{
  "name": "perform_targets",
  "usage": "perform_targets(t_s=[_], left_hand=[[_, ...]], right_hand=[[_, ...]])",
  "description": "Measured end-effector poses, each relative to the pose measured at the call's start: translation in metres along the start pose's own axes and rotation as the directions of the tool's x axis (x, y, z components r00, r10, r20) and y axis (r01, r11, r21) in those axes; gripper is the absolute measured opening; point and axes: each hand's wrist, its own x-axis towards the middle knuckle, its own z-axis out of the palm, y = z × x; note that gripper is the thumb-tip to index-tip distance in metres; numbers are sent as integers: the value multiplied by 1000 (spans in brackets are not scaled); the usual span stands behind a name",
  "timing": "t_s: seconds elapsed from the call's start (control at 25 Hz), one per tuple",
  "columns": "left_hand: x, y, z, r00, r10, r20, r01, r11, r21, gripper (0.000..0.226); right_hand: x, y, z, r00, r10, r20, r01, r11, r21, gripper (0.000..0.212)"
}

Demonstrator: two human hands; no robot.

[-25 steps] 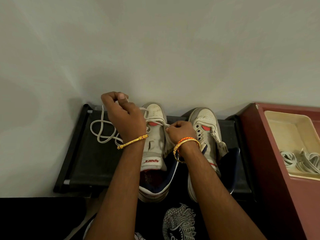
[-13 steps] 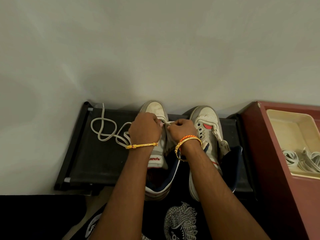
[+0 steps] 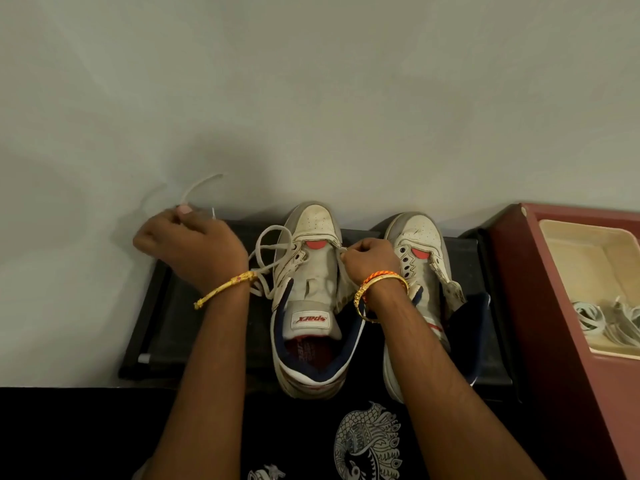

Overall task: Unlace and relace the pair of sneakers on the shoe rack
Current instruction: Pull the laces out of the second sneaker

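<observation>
Lace (image 3: pixel 266 252): limp, light, slippery; best pinched near tip. Left hand (image 3: pixel 188 242) pinching lace end; right hand (image 3: pixel 369 259) pinching lace at sneaker (image 3: pixel 313 271) eyelet.

The light you have is dim and soft. Your left hand (image 3: pixel 188 245) and the lace (image 3: pixel 202 185) look blurry. A gray shadow sits on the wall (image 3: pixel 311 98). Edges bend a little.

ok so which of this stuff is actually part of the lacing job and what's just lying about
In the job:
- left sneaker
- right sneaker
- white lace, pulled by the left hand
- right hand, pinching at the left sneaker's eyelets
- shoe rack

Lying about:
- cream tray in the red box
- loose laces in that tray
</observation>
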Motion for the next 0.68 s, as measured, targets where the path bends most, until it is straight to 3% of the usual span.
perform_targets(t_s=[0.08,0.12,0.2,0.24,0.32,0.36,0.4,0.52,0.68], left_hand=[[5,-18,-11,959,-242,150,208,955,213,60],[4,-24,-14,910,-329,253,237,912,334,75],[-6,-26,-14,802,-326,500,41,866,498,80],[-14,-22,-13,717,-311,624,-67,860,506,76],[-32,-17,-9,506,-349,789,-117,878,464,73],[-40,-18,-8,443,-360,821,-132,880,456,66],[-45,-21,-7,432,-336,837,-183,876,446,55],[-49,-25,-6,551,-194,812,-306,858,413,35],[-58,-24,-8,700,-165,694,-194,892,408,40]], right_hand=[[0,-3,3,999,-46,-12,45,999,-18,7],[-1,-5,4,995,-99,-20,99,994,-38,7],[-2,-9,7,955,-295,-9,290,943,-163,13],[-1,-10,8,918,-396,39,392,885,-252,17],[-1,-13,12,845,-496,200,531,732,-427,25],[0,-14,14,823,-501,266,563,666,-489,27],[1,-13,16,812,-497,306,579,620,-529,28],[2,-9,22,796,-525,301,593,577,-562,28],[4,-6,23,811,-545,213,568,647,-508,21]])
